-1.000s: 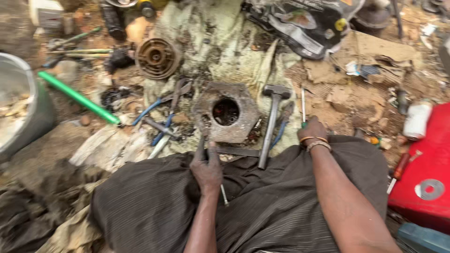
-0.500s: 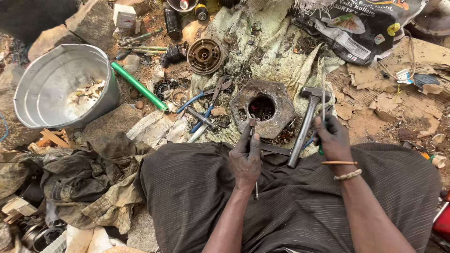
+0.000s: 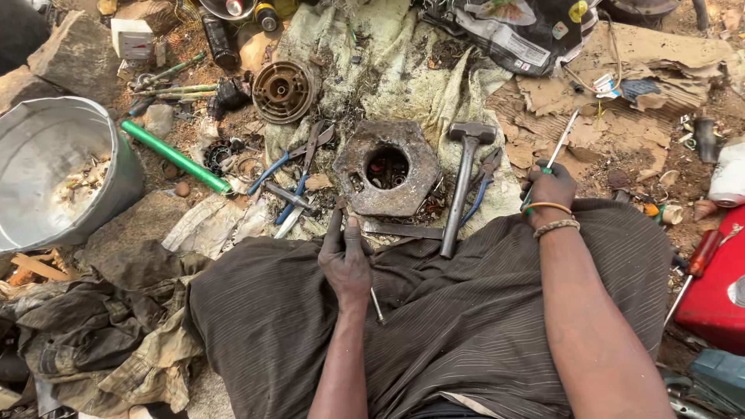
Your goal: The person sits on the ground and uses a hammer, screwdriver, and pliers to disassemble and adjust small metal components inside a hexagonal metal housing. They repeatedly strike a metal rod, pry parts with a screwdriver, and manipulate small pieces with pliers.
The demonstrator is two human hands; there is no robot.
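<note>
a thin metal rod (image 3: 375, 304) is gripped in the closed left hand (image 3: 346, 260), which is rested on the lap with the rod's tip pointing down over the dark striped cloth (image 3: 434, 326), just below a rusty hexagonal housing (image 3: 386, 167) laid on a dirty rag (image 3: 403, 85). a screwdriver (image 3: 560, 143) is clasped by its green handle in the closed right hand (image 3: 549, 190), its shaft angled up and away over torn cardboard (image 3: 621, 70). a hammer (image 3: 463, 182) is laid between the housing and the right hand, blue pliers (image 3: 291, 167) are set left of the housing, and a green pipe (image 3: 174, 155) is seen beside a metal basin (image 3: 54, 174).
</note>
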